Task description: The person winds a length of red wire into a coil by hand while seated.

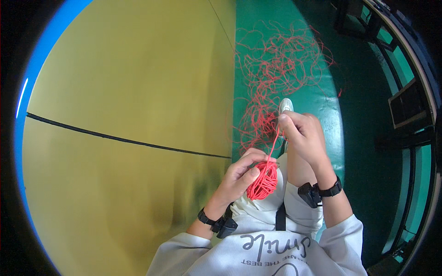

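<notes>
A ball of red cord [262, 183] is in my left hand [240, 174], its fingers and thumb wrapped round the upper side. From the ball a single strand runs up to my right hand [300, 133], which pinches it between thumb and curled fingers, a little above and to the right of the ball. Beyond my hands a wide, loose tangle of the same red cord [282, 62] lies spread over the green floor. Part of the tangle near my right hand is hidden behind the hand and my leg.
A yellow panel [129, 83] with a dark seam fills the left side. My white shoe [286, 105] stands on the green floor [329, 133] at the tangle's edge. Dark-framed furniture [407, 106] lines the right side. Both my wrists carry black straps with small devices.
</notes>
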Available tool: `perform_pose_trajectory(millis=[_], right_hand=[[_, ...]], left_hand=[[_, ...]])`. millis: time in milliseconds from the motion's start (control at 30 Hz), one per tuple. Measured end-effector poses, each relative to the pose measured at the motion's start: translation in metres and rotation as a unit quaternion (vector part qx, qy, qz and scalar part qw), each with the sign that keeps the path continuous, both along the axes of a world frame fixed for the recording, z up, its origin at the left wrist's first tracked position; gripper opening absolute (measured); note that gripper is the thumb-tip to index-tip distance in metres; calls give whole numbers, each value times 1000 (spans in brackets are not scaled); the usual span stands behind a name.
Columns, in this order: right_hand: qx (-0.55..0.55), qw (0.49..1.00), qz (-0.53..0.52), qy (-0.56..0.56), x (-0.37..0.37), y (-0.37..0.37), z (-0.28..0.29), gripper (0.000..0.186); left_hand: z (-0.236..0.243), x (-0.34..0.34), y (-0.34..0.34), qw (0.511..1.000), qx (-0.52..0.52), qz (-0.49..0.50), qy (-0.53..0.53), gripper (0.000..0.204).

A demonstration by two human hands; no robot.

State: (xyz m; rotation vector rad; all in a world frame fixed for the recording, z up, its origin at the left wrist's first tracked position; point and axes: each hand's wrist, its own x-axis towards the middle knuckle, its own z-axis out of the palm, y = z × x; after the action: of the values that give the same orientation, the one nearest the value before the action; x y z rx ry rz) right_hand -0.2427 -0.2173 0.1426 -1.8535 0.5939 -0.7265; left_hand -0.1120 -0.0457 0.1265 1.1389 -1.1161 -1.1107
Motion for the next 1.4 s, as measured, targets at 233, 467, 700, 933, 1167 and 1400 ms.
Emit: perform_pose_trajectory(millis=[233,467,700,933,1167,1400], right_hand=[[18,1000,6,-3,8,2,-6,37],[199,978,17,-54,19,18,-59,42],[400,909,112,-13,20,50,-71,35],[502,855,127,-26,20,77,-65,35],[282,956,77,38,21,105,-97,39],[-85,987,117,76,19,120,-87,24]], left_hand=[[7,-2,-2,1000,-9,-2,26,46],[-8,-8,0,991,14,62,116,45],[-8,-2,-13,990,-9,132,40,47],[-15,-2,-18,972,-15,230,34,40],[-9,7,-38,919,-48,389,49,38],[53,65,-53,812,-109,563,110,38]])
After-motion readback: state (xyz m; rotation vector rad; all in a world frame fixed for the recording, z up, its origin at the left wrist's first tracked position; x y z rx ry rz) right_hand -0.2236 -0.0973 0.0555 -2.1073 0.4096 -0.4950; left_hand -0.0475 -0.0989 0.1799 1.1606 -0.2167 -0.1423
